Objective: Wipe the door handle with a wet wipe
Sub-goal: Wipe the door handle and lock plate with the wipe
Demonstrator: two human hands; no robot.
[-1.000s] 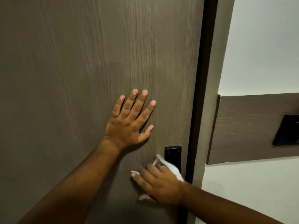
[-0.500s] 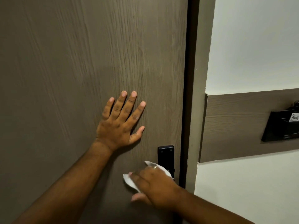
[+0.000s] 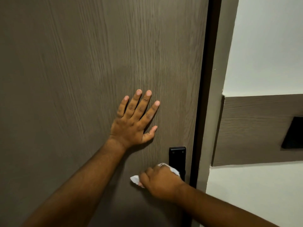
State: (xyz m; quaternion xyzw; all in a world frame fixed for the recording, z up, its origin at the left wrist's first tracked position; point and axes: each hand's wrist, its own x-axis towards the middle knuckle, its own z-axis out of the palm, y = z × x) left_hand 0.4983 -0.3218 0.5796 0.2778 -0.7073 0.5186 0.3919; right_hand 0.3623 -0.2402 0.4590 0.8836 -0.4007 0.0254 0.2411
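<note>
Grey-brown wood grain covers the door [image 3: 82, 79], which fills most of the view. Against it the left hand [image 3: 132, 125] is pressed flat, fingers spread and pointing upward, with nothing held in it. Lower and to the right, the right hand [image 3: 161, 182] is curled closed around a white wet wipe [image 3: 135, 179], which is bunched inside the grip; one crumpled end of it sticks out past the fingers on the left, and another fold shows over the knuckles on the right, beside a ring on one finger. The door handle itself is hidden beneath this hand and the wipe, so its shape cannot be told. Only its black mounting plate [image 3: 177, 155] is seen, fixed upright near the door's right edge, with two small screws at its top; its lower part is covered by the right hand. Just right of the plate runs the dark door edge, then a beige frame [image 3: 214, 95]. On the wall beyond, a wood-grain panel [image 3: 255, 125] carries a black fitting [image 3: 293, 136].
</note>
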